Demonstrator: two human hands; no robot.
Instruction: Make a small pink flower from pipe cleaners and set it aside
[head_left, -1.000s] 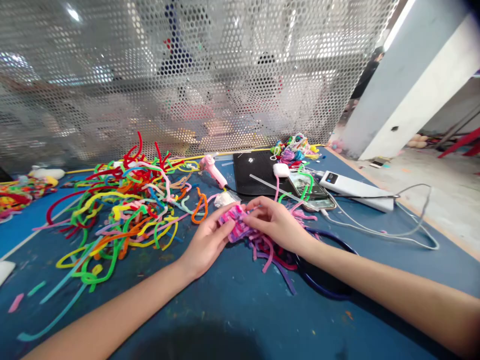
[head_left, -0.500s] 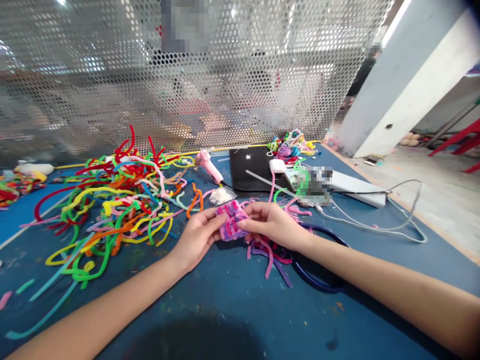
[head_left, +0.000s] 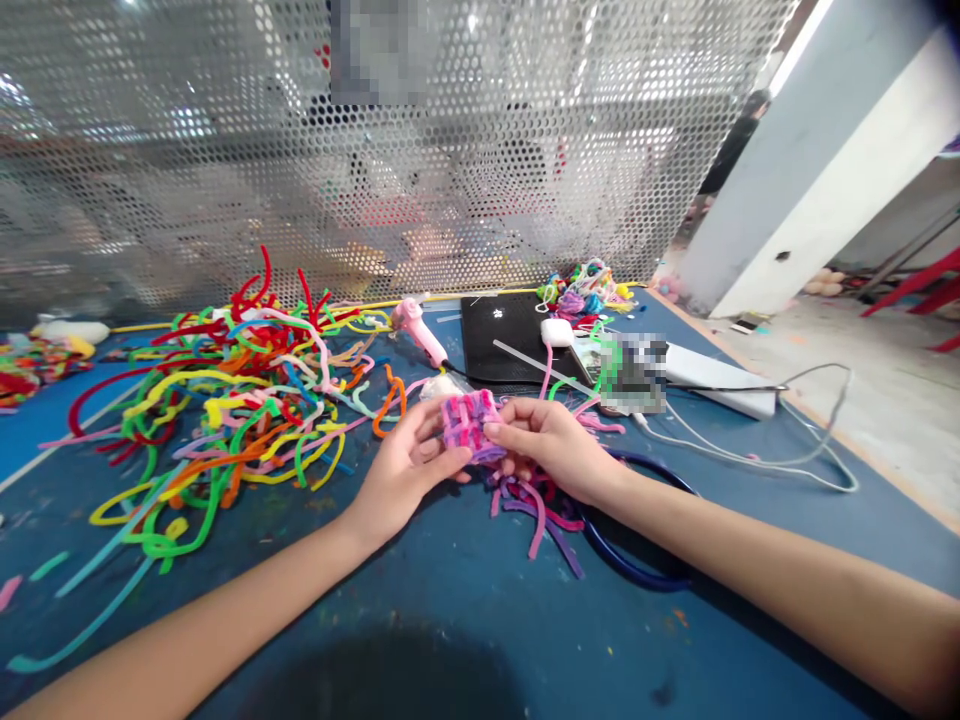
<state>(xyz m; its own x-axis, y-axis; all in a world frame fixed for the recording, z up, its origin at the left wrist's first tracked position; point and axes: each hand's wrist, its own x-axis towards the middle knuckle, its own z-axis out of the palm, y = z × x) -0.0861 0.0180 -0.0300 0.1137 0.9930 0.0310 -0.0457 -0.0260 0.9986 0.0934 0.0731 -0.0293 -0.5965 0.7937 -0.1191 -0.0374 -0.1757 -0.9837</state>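
A small woven square (head_left: 470,424) in pink, red and purple is held up between both hands over the blue table. My left hand (head_left: 405,465) grips its left side and lower edge, thumb in front. On its right side, my right hand (head_left: 551,440) pinches it with thumb and fingers. Just below my right hand lie pink and purple fuzzy strips (head_left: 536,510), partly covered by it. A dark blue hoop (head_left: 630,570) rests beneath my right forearm.
Tangled colourful fuzzy stems (head_left: 247,400) cover the left. Behind my hands are a pink glue gun (head_left: 421,332), a black case (head_left: 499,340), a white earbud case (head_left: 556,333) and white cables (head_left: 750,460). A perforated metal screen (head_left: 450,180) stands at the back.
The woven square has turned more upright and shifted slightly. My left hand has moved its thumb down to the square's lower edge, and my right hand still holds the right side.
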